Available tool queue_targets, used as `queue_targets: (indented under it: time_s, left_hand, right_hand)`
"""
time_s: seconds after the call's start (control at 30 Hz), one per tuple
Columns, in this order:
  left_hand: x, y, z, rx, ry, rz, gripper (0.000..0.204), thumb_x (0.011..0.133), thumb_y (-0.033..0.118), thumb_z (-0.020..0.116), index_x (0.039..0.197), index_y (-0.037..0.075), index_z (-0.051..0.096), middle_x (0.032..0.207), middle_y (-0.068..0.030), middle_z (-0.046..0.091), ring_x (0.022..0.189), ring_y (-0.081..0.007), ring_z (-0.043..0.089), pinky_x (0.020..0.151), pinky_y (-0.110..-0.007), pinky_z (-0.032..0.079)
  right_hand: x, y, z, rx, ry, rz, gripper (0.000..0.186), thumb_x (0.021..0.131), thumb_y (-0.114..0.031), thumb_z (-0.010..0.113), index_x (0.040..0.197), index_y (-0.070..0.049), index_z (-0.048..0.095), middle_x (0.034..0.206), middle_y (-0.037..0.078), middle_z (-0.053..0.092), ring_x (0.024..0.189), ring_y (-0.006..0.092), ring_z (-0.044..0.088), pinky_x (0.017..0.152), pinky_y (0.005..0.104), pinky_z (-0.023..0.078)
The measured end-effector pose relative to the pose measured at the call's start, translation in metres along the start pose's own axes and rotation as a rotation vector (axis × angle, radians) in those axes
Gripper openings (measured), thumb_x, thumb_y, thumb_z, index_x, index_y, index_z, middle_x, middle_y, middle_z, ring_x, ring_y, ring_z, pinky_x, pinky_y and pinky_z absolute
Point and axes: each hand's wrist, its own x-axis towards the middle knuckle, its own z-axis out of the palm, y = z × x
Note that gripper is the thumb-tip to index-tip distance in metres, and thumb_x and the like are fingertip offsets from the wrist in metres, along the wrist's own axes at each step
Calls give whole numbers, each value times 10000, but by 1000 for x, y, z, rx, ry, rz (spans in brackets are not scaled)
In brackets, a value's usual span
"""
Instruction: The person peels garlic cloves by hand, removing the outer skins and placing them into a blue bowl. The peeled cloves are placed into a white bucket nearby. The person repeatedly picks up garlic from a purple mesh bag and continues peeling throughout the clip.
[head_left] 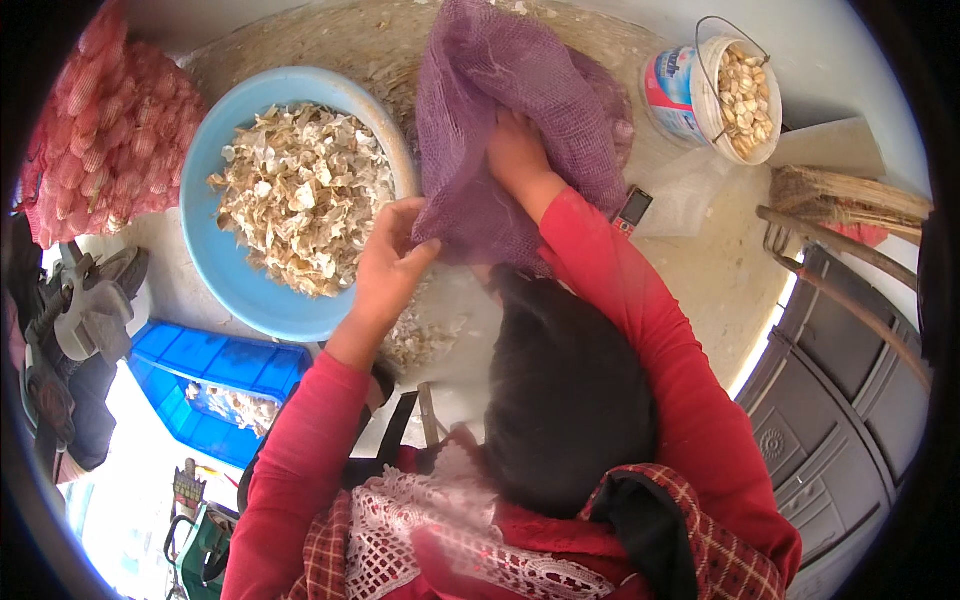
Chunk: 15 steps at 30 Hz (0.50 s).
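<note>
A purple mesh bag lies before me, its mouth toward me. My left hand grips the near left edge of the bag, thumb and fingers pinching the mesh. My right hand reaches into the folds of the bag, its fingertips hidden by the mesh, so what they hold cannot be made out. Just left of the bag stands a light blue basin heaped with pale, dry, papery flakes like garlic skins.
A white bucket of pale cloves stands at the far right, near a mobile phone on the floor. Red net sacks of bulbs are piled far left. A blue crate sits near left. Wooden-handled tools and a grey panelled door are right.
</note>
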Motion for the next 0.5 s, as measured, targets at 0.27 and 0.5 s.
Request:
queue_targets:
  time_s: [0.27, 0.5]
  left_hand:
    - [0, 63, 11, 554, 224, 751, 438, 806, -34, 564, 1243, -12, 541, 1234, -165, 558, 1154, -315, 550, 1004, -411, 430]
    - [13, 88, 73, 703, -274, 944, 405, 752, -91, 583, 1151, -18, 581, 1132, -180, 608, 1032, -380, 586, 923, -430, 483]
  right_hand:
    - [6, 2, -1, -59, 7, -13, 256, 863, -119, 502, 1022, -12, 671, 1110, 190, 618, 1041, 374, 595, 862, 471, 506]
    - [8, -4, 9, -149, -163, 40, 260, 894, -156, 491, 996, -9, 680, 1082, 223, 649, 1042, 392, 613, 857, 475, 509]
